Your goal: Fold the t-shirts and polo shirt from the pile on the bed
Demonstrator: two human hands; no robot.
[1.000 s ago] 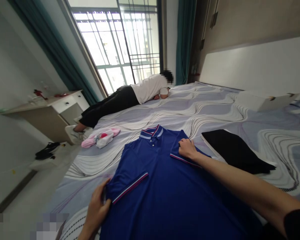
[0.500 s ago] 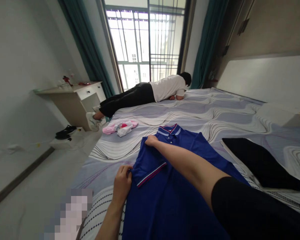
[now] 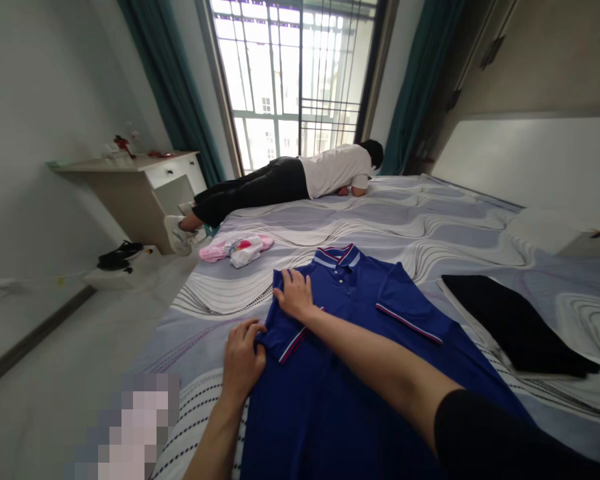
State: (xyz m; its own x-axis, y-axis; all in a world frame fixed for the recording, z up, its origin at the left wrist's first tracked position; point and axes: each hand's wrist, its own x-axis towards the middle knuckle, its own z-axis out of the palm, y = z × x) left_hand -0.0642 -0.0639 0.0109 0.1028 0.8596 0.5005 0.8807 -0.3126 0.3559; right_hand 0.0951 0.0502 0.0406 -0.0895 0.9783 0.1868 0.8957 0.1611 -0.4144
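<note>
A blue polo shirt [image 3: 350, 373] lies spread on the bed, its collar away from me and red-and-white trim on the collar and sleeve edges. Both sleeves are turned inward over the body. My left hand [image 3: 243, 357] is at the shirt's left edge, its fingers curled and pinching the fabric beside the folded sleeve. Flat on the left shoulder, just above that sleeve, rests my right hand [image 3: 295, 293] with its fingers spread. My right forearm crosses the shirt and hides part of its middle.
Right of the shirt lies a folded black garment [image 3: 515, 323]. Pink and white clothing [image 3: 237, 250] sits near the bed's left edge. A person [image 3: 330, 170] lies across the far side of the bed [image 3: 390, 227]. A desk [image 3: 130, 187] stands at the left.
My right hand has gone from gripping the shoulder edge to lying flat with fingers spread. My left hand stays at the edge. The view has shifted slightly, showing more of the right sleeve.
</note>
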